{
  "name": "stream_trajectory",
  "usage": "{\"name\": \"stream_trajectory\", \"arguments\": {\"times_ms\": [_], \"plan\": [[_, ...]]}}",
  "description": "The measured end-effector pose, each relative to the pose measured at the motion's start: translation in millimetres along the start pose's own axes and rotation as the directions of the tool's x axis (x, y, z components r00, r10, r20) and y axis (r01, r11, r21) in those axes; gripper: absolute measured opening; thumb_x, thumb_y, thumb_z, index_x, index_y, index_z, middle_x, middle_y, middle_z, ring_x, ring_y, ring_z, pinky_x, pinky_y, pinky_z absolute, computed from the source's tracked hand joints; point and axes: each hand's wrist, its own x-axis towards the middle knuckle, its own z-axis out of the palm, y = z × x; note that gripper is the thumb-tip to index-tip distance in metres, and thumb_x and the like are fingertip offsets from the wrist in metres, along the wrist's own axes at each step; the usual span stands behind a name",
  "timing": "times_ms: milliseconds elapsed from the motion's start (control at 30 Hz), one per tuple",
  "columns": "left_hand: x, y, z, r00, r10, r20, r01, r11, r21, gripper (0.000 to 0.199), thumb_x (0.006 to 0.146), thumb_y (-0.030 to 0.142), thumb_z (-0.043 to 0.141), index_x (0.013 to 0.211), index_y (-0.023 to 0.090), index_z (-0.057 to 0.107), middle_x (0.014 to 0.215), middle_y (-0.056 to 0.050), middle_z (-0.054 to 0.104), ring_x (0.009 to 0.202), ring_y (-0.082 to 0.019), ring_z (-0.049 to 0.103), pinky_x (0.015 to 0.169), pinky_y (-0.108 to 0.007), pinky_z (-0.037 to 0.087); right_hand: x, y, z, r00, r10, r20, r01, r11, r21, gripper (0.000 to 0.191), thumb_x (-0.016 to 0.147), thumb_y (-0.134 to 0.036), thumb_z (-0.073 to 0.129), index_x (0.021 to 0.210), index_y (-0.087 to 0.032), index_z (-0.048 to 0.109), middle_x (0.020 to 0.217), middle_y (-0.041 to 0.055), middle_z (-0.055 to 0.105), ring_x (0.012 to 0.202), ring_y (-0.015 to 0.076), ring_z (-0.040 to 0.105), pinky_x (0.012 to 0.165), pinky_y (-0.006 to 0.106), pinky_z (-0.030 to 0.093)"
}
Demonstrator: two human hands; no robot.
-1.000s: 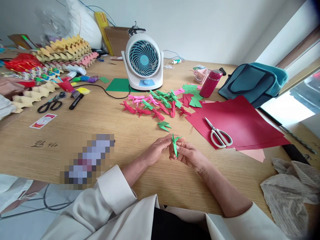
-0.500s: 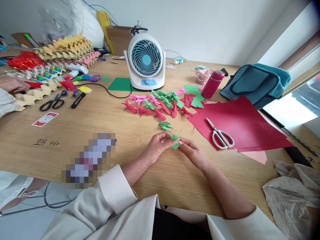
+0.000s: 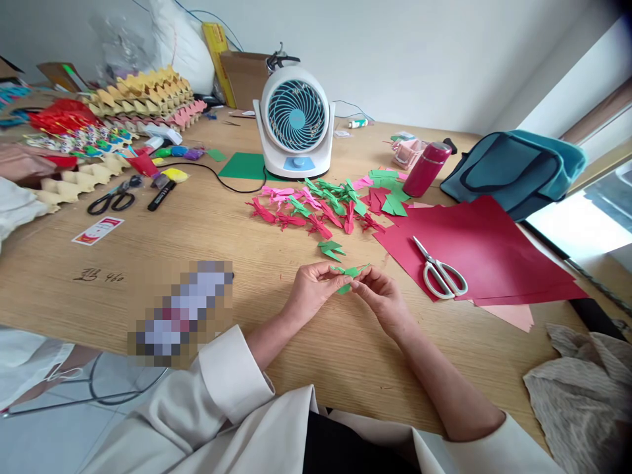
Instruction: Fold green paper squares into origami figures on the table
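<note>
Between my two hands is a small folded green paper piece (image 3: 349, 272), with thin strips sticking out to its sides. My left hand (image 3: 316, 284) pinches its left edge between thumb and fingers. From the right, my right hand (image 3: 381, 297) pinches it too, thumb near the middle. Just beyond lies another cut green paper piece (image 3: 331, 249) on the table. Farther back are several folded red paper figures (image 3: 320, 226), pink ones (image 3: 276, 193) and green ones (image 3: 328, 191) in a loose cluster. My fingers partly hide the held piece.
White-handled scissors (image 3: 444, 276) lie on red paper sheets (image 3: 486, 253) at the right, near a red bottle (image 3: 427, 169) and a teal bag (image 3: 513, 168). A fan (image 3: 296, 118) stands behind. Left are black-handled scissors (image 3: 111, 202), a marker (image 3: 161, 196), egg trays (image 3: 83, 178) and another person's sleeve (image 3: 17, 209).
A thin strip of the green paper that stood upright now points out to the right. My right fingers have shifted up around it. The whole view has moved slightly.
</note>
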Motion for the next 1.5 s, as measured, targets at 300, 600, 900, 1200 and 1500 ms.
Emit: {"name": "stream_trajectory", "arguments": {"times_ms": [300, 600, 900, 1200, 1500], "plan": [[-1.7, 4.0, 0.0, 0.997, 0.002, 0.074, -0.001, 1.0, -0.015, 0.03, 0.069, 0.038, 0.084, 0.079, 0.013, 0.071, 0.072, -0.001, 0.069, 0.067, -0.012, 0.062, 0.067, -0.024, 0.05, -0.4, 1.8, 4.5, 0.997, -0.066, -0.044, 0.067, 0.997, 0.032, 0.034, 0.075, -0.044, 0.08, 0.087, -0.024, 0.056, 0.08, -0.0007, 0.058, 0.073, 0.0135, 0.055, 0.069, 0.028, 0.049], [-2.0, 11.4, -0.9, 0.991, -0.026, 0.131, 0.03, 0.999, -0.032, 0.039, 0.067, 0.036, 0.086, 0.096, 0.015, 0.071, 0.073, 0.002, 0.067, 0.068, -0.011, 0.061, 0.069, -0.024, 0.05, -5.0, -2.5, 0.8, 0.984, -0.18, -0.001, 0.179, 0.982, -0.065, 0.033, 0.086, -0.035, 0.071, 0.108, -0.027, 0.048, 0.081, -0.0024, 0.056, 0.074, 0.0139, 0.056, 0.069, 0.029, 0.048], [0.9, 20.0, -8.0, 0.932, 0.326, 0.156, -0.36, 0.798, 0.484, 0.009, 0.076, 0.023, 0.077, 0.078, 0.018, 0.07, 0.084, -0.004, 0.069, 0.085, -0.019, 0.063, 0.082, -0.032, 0.049, -10.8, -9.7, 2.9, 0.948, -0.314, 0.049, 0.3, 0.834, -0.463, 0.039, 0.087, -0.015, 0.059, 0.12, -0.027, 0.043, 0.081, -0.0029, 0.056, 0.074, 0.0149, 0.055, 0.074, 0.031, 0.047], [2.1, 13.6, -13.0, 0.891, 0.357, 0.281, -0.454, 0.667, 0.592, 0.005, 0.083, 0.027, 0.074, 0.083, 0.022, 0.074, 0.085, -0.005, 0.072, 0.087, -0.022, 0.064, 0.082, -0.036, 0.048, -11.8, -6.3, 3.6, 0.923, -0.377, 0.077, 0.348, 0.733, -0.584, 0.043, 0.087, -0.014, 0.057, 0.125, -0.027, 0.043, 0.081, -0.0017, 0.057, 0.073, 0.0157, 0.057, 0.071, 0.031, 0.048], [6.0, 10.9, -15.9, 0.968, 0.097, 0.232, -0.178, 0.916, 0.361, 0.025, 0.084, 0.041, 0.071, 0.082, 0.016, 0.076, 0.08, -0.004, 0.073, 0.078, -0.018, 0.065, 0.075, -0.029, 0.048, -11.0, -14.5, -1.8, 0.964, -0.251, 0.085, 0.263, 0.867, -0.423, 0.03, 0.093, -0.025, 0.058, 0.121, -0.026, 0.05, 0.083, -0.0005, 0.059, 0.076, 0.0158, 0.058, 0.075, 0.032, 0.049]]}}
